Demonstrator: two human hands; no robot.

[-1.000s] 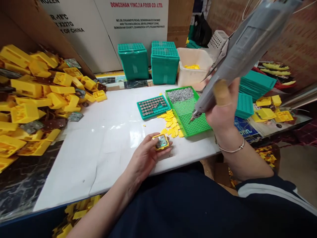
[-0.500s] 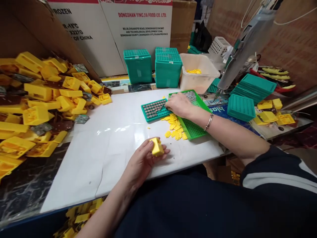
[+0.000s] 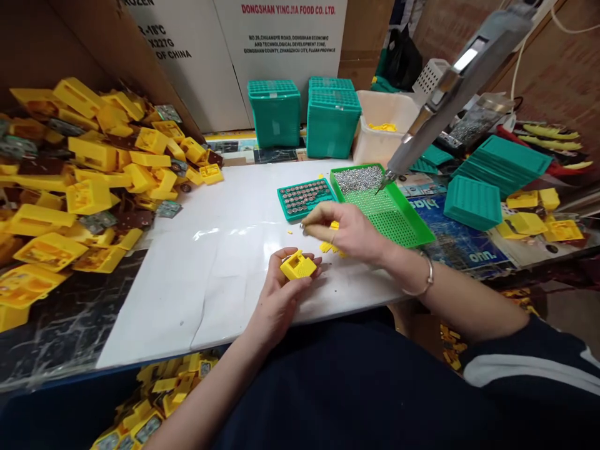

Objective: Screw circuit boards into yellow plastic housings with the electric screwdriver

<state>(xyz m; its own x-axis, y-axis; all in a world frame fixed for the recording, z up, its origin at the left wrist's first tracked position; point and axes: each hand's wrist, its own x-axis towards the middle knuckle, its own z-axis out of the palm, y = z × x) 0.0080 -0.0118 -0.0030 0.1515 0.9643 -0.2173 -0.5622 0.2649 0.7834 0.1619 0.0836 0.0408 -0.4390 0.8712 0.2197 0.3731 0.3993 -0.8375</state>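
Observation:
My left hand [image 3: 277, 297] holds a small yellow plastic housing [image 3: 300, 267] between thumb and fingers, its hollow opening facing up. Just above and right of it, my right hand [image 3: 349, 232] is closed in a pinch. A tiny silvery edge shows at its fingertips, seemingly a button cell [image 3: 302, 226], though most of it is covered. Behind the hands lies a teal tray [image 3: 287, 215] with rows of round button cells and some bare slots at its right. Small yellow plastic pieces [image 3: 330, 245] lie partly hidden under my right hand.
A green perforated tray [image 3: 412, 219] holds many small screws. Over it hangs an electric screwdriver [image 3: 434, 103]. Stacked teal trays [image 3: 274, 119] and a whitish bin [image 3: 375, 140] stand behind. Yellow housings [image 3: 89, 187] are heaped at left on the table.
My right hand has drawn back from the teal tray toward the yellow housing, pinching something small. My left hand has turned the housing so its opening shows. The view has shifted slightly.

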